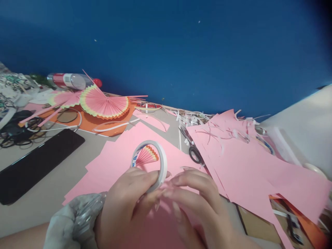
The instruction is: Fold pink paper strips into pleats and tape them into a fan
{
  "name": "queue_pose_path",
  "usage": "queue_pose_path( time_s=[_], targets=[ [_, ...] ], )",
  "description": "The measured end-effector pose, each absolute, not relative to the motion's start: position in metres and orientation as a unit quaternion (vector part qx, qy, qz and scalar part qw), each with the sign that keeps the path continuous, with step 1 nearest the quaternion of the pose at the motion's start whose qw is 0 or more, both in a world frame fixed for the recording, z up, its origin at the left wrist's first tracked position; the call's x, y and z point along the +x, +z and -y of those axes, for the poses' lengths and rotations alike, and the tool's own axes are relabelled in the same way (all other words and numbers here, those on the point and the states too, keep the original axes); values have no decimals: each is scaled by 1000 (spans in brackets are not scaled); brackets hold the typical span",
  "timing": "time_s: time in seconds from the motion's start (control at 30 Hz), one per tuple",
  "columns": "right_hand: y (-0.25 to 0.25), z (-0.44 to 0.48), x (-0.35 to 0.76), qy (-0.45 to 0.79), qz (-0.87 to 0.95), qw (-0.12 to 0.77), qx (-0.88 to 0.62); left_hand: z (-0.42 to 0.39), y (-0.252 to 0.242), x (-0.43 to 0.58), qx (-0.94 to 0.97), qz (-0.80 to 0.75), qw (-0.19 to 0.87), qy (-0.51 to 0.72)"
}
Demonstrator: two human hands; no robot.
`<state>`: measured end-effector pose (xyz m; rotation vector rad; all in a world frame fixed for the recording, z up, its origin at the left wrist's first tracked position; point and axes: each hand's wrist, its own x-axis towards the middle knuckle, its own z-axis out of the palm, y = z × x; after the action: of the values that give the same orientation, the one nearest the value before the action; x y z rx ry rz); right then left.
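Note:
My left hand grips a white roll of tape by its lower rim, holding it upright above pink paper sheets. My right hand has its fingertips at the roll's lower edge, touching it beside the left fingers. Through the roll's hole a small folded pink paper fan with a yellow-orange rim shows. A grey crumpled cloth or sleeve sits at my left wrist.
Larger pleated paper fans lie on orange paper at the back left, with a bottle behind. A black keyboard-like slab lies left. Scissors and paper strips lie beside more pink sheets. A blue wall stands behind.

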<state>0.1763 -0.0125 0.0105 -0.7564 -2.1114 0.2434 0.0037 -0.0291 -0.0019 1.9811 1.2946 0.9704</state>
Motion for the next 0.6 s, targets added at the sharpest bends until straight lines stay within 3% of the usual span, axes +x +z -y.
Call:
queue_pose_path(
  time_s=[0.33,0.5,0.6],
  targets=[
    [5,12,173,107,839,444,-297,27,0,2,751,-483,289,346],
    [1,16,172,151,815,492,-266,29,-2,3,753,-483,276,352],
    [4,14,176,159,820,464,-294,30,-2,5,780,-458,256,340]
  ],
)
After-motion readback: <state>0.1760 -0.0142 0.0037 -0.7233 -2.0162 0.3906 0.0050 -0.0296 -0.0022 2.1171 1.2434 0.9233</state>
